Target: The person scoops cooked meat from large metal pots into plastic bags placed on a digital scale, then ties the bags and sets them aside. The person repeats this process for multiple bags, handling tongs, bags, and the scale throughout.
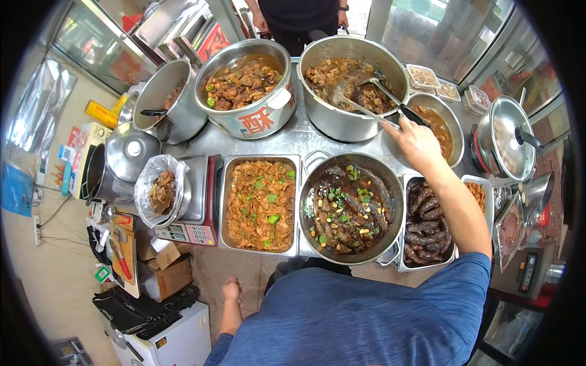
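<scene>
My right hand grips the metal handle of a serving spoon, whose blurred head is in the stewed meat of a large steel pot. A second ladle with a black handle leans in the same pot, its handle end close by my right hand. My left hand hangs low beside my body, fingers curled, with nothing visible in it. Directly before me stand a round pan of braised fish with chopped herbs and a rectangular tray of sliced meat topped with green pepper.
A second stew pot stands at the back. To the left, a bagged bowl of meat sits on a digital scale. My right forearm crosses over a tray of dark sausage-like pieces. Someone in dark clothes stands beyond the counter.
</scene>
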Action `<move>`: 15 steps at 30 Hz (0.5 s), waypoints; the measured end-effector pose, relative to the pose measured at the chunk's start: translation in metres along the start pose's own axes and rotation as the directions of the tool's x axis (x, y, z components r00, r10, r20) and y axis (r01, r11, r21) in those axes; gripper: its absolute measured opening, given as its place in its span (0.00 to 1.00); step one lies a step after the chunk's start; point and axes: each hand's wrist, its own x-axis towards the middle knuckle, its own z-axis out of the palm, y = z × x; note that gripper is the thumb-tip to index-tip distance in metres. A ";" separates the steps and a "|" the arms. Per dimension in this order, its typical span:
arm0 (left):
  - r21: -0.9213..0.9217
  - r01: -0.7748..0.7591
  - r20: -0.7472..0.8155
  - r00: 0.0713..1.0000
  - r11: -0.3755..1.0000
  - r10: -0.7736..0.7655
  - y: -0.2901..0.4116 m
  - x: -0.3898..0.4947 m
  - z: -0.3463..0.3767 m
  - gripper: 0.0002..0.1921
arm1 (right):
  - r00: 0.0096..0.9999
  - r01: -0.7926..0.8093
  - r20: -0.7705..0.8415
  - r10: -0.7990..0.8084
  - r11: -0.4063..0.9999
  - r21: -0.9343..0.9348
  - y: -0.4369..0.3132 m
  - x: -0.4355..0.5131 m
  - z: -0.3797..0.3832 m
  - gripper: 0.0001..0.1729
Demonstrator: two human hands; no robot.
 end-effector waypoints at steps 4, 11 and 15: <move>-0.010 0.001 0.011 1.000 1.000 -0.001 0.009 -0.019 0.017 0.06 | 0.975 -0.166 0.166 0.148 0.980 0.105 0.013 -0.010 -0.039 0.32; 0.105 0.138 0.020 0.990 0.985 -0.141 -0.060 -0.011 0.019 0.08 | 0.966 -0.258 0.039 0.257 0.926 0.277 0.032 0.045 -0.007 0.32; 0.034 0.155 -0.029 0.988 0.987 -0.154 -0.070 -0.017 0.010 0.08 | 0.950 -0.311 0.075 0.302 0.914 0.261 0.033 0.105 0.012 0.28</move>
